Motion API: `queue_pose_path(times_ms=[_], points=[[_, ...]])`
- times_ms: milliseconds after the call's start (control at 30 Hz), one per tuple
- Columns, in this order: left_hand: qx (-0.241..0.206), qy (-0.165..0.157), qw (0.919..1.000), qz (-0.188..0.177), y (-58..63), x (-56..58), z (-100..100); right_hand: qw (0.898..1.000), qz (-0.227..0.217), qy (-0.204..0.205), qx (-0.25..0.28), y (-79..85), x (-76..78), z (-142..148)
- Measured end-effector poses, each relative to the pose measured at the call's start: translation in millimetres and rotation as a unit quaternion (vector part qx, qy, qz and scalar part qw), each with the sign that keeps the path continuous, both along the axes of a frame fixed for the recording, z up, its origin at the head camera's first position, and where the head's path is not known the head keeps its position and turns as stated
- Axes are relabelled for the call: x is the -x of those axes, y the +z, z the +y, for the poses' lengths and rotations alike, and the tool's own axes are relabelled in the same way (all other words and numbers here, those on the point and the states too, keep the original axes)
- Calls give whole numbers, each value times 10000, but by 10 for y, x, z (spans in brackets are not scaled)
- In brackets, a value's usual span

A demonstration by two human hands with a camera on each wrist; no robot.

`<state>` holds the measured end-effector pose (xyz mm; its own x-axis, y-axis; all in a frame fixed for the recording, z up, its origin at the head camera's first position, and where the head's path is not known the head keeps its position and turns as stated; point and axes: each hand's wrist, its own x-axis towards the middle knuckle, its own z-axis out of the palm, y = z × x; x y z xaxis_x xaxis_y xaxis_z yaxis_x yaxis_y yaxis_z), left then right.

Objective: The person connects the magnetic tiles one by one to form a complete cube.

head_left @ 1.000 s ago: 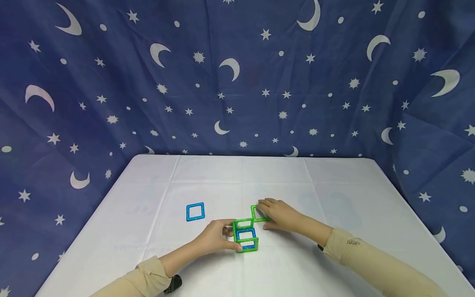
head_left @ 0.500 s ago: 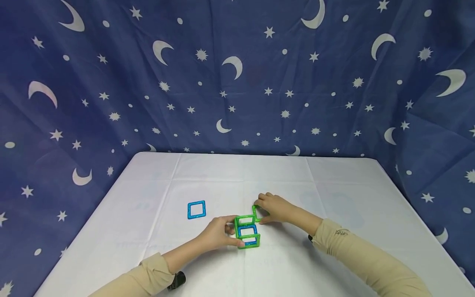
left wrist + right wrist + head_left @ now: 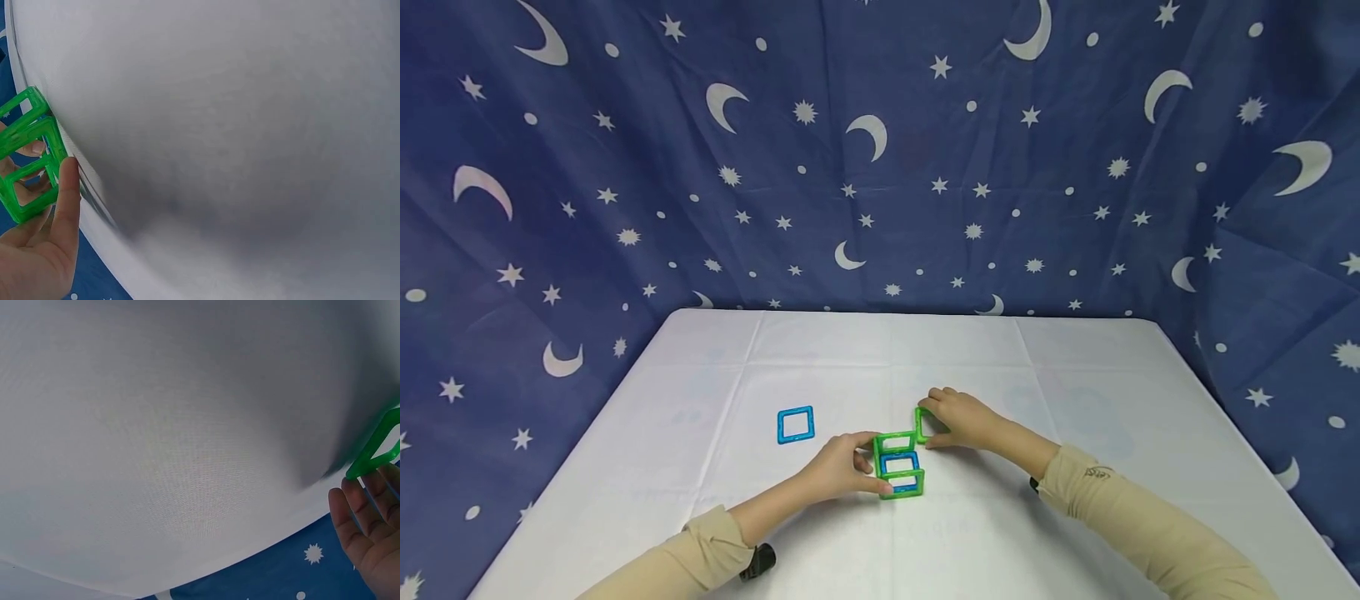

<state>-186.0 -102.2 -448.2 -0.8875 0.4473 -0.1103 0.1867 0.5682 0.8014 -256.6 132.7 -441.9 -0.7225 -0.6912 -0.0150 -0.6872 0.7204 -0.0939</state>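
In the head view, my left hand grips an open box of magnetic tiles from its left side, thumb at the near wall. Green square frames make its walls and a blue one lies at the bottom. At the box's far right corner, my right hand holds a green square tile between thumb and fingers. Whether that tile touches the box cannot be told. The left wrist view catches the green walls against the thumb; the right wrist view has part of the green tile at the fingertips.
A single blue square tile lies flat to the left of the box. White cloth covers the table. Behind it hangs a dark blue curtain with moons and stars.
My right hand has shifted slightly left, its thumb and fingers now around the green tile's right part. The left hand still grips the box in nearly the same place.
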Motion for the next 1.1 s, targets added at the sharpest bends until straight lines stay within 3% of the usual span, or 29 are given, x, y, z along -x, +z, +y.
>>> queue_pose_path(times_ms=[233,733,1100], points=[[-24,-70,9999,99,1,25,0,9999,127,-42,82,7,-15,51],[-199,-90,9998,-40,-2,83,14,9972,-99,-552,503,20,-45,165],[-104,-140,9998,44,3,74,4,9921,-262,-688,1019,61,-176,213]])
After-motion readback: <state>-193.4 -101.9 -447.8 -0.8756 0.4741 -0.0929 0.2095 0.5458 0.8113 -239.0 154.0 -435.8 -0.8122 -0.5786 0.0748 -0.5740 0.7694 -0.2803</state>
